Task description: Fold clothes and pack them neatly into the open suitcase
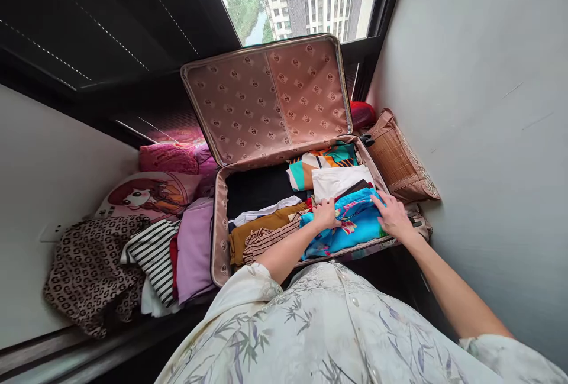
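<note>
Nearest the camera: the person's own pale leaf-print garment fills the bottom of the view; both bare forearms reach forward from it to the open suitcase (216,236).

Landmark: the suitcase. Its lid (266,97) stands propped up at the far side, against the window.

Hands: two, both on the blue floral garment (350,227), which lies in the near right corner of the suitcase. Left hand (325,213) is curled, fingers bunching the cloth at the garment's left end. Right hand (393,215) lies flat, fingers spread, pressing the garment's right end by the suitcase's right wall. Neither lifts it clear; the garment rests on the clothes beneath. Its long axis runs left to right across the suitcase, parallel to the near rim, so one hand sits at each end, both about equally near.

Count inside the suitcase, besides the blue one: one brown striped piece (266,241) at near left, one mustard piece (261,224) just behind it, one white folded piece (339,180) behind the blue garment, one teal-and-orange piece (326,159) at the far right. More layers below; I cannot count them.

Left of the suitcase: one lilac cloth (195,248), one black-and-white striped top (153,251), one spotted garment (86,271), one cartoon pillow (148,194). Right of the suitcase: one woven bamboo cushion (397,162).
</note>
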Demonstrator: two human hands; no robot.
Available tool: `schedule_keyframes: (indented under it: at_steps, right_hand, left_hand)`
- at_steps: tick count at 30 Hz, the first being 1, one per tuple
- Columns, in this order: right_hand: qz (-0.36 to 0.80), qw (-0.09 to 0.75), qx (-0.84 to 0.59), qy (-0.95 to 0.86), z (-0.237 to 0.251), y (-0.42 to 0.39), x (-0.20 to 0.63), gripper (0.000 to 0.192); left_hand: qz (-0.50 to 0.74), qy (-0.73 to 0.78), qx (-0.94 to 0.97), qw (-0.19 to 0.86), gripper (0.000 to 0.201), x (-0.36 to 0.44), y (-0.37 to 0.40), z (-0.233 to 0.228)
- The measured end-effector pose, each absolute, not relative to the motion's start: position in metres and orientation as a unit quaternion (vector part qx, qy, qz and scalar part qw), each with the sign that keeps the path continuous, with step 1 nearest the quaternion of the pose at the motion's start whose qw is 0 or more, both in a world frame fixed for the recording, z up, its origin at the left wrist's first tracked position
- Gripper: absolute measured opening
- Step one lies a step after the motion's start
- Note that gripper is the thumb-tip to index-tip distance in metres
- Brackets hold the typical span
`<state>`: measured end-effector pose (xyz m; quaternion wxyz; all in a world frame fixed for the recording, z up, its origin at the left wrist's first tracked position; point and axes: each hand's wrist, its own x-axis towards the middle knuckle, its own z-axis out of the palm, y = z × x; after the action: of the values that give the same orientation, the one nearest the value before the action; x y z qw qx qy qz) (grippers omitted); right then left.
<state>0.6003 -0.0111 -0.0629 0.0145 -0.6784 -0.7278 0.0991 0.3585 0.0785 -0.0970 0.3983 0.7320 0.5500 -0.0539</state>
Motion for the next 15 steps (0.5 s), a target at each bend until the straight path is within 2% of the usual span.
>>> schedule_keyframes:
  at_steps: [3,7,11,15]
  right_hand:
    - [0.132,-0.019,-0.619,-0.774,-0.053,0.039,0.590,0.076]
    - [0.198,0.002,-0.625,-0.755,-0.053,0.084,0.580,0.050]
    - [0.198,0.015,-0.643,-0.740,-0.056,0.088,0.575,0.043]
    - [0.186,0.012,-0.654,-0.733,-0.044,0.079,0.575,0.041]
  left_hand:
    - [-0.043,0.559,0.723,0.404,0.085,0.358,0.084,-0.096]
    - [-0.045,0.486,0.796,0.359,0.089,0.355,0.081,-0.094]
    - [-0.047,0.387,0.849,0.357,0.085,0.350,0.067,-0.093]
    - [-0.001,0.387,0.859,0.335,0.088,0.347,0.053,-0.087]
